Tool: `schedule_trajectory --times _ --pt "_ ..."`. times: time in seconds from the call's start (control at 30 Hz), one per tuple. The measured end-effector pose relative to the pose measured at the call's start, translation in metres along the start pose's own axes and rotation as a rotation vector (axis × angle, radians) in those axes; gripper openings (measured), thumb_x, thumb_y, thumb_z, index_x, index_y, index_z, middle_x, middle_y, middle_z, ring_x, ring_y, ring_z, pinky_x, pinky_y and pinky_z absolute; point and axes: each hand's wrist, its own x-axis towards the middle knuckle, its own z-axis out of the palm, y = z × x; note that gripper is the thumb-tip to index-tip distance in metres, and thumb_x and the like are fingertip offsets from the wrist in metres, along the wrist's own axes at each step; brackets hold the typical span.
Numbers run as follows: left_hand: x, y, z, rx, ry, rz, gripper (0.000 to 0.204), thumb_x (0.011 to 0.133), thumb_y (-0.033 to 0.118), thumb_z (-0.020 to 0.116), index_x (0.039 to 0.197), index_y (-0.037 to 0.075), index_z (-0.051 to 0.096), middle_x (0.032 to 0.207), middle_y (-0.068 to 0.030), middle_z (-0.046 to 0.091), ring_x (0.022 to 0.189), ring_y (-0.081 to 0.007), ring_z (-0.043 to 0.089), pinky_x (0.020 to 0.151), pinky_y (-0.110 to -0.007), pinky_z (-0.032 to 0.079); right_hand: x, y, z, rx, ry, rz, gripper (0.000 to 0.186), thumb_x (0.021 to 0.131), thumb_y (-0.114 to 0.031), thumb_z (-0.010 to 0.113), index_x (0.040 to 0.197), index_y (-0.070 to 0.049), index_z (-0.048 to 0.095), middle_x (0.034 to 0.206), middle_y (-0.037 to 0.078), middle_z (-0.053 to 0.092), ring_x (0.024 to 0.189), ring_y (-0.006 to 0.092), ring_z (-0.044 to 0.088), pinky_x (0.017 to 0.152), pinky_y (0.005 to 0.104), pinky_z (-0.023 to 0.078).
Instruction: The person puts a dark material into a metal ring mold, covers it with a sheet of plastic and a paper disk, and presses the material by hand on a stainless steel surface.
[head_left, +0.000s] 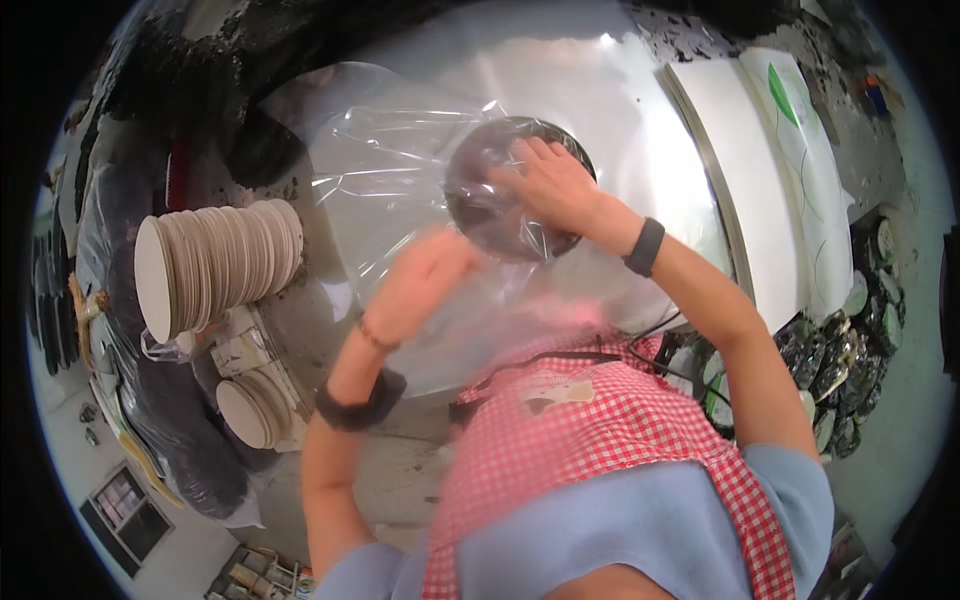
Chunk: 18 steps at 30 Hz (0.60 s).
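A dark, round, disc-like thing [490, 200] lies in or under a clear plastic bag [385, 150] on the pale, shiny work surface. I cannot make out what the disc is. My right hand [552, 182] rests on its upper right part, fingers stretched out. My left hand [425, 280] is just left of and below the disc, over the clear plastic. Motion smears its fingers, so whether they grip the film cannot be told. A dark band circles my right wrist, and a dark cuff is on my left forearm.
At left lie a long stack of beige round cards [225, 260] and a shorter stack [255, 410]. White sheets [745, 170] and a plastic sheet with a green mark [815, 190] lie at right. Several shiny dark packs [840, 360] are heaped at lower right.
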Motion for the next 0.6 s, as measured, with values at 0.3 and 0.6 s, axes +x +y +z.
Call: schedule_trajectory --times 0.3,0.6 --pt "-0.039 0.090 0.012 0.761 0.740 0.219 0.011 0.079 0.017 0.064 0.086 0.009 0.065 0.085 -0.0042 0.065 0.085 -0.0256 0.061 0.085 -0.040 0.041 -0.010 0.009 0.002 -0.018 0.013 -0.003 0.071 0.070 -0.050 0.075 0.135 -0.032 0.052 0.124 0.018 0.051 0.110 0.0312 0.050 0.089 0.0388 0.043" --pt "0.016 -0.062 0.085 -0.005 0.356 0.093 0.032 0.081 0.016 0.069 0.111 0.005 0.064 0.101 -0.0120 0.063 0.086 -0.0268 0.064 0.075 -0.038 0.052 -0.027 0.012 -0.013 -0.011 -0.051 0.013 0.069 0.070 -0.042 0.077 0.134 -0.035 0.053 0.126 0.015 0.051 0.110 0.0304 0.049 0.089 0.0378 0.042"
